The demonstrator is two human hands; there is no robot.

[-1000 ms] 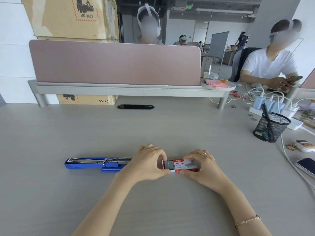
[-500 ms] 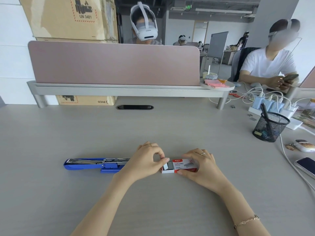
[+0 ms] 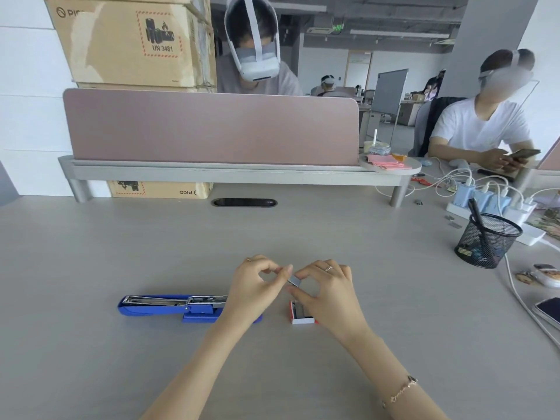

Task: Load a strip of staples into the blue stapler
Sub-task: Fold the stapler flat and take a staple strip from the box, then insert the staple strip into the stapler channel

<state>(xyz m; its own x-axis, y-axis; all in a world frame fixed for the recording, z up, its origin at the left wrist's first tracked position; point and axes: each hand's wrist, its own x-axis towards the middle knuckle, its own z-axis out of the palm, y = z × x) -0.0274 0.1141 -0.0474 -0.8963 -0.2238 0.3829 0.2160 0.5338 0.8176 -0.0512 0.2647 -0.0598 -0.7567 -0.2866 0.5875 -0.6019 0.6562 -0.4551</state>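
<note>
The blue stapler (image 3: 169,307) lies flat on the grey desk, swung open with its metal staple channel showing; its right end is hidden under my left hand (image 3: 254,291). A short grey strip of staples (image 3: 294,281) is pinched between the fingertips of my left hand and my right hand (image 3: 328,294), a little above the desk. Below it the small red and white staple box (image 3: 300,315) sits on the desk with its drawer slid out, partly covered by my right hand.
A black mesh pen holder (image 3: 486,241) stands at the right, with a white power strip (image 3: 497,210) and cables behind it and a phone (image 3: 548,310) at the right edge. A pink divider (image 3: 209,128) runs across the back. Other people sit beyond it.
Both hands left the staple box and rose slightly with a strip of staples pulled from it. The box now lies open on the desk under my right hand.
</note>
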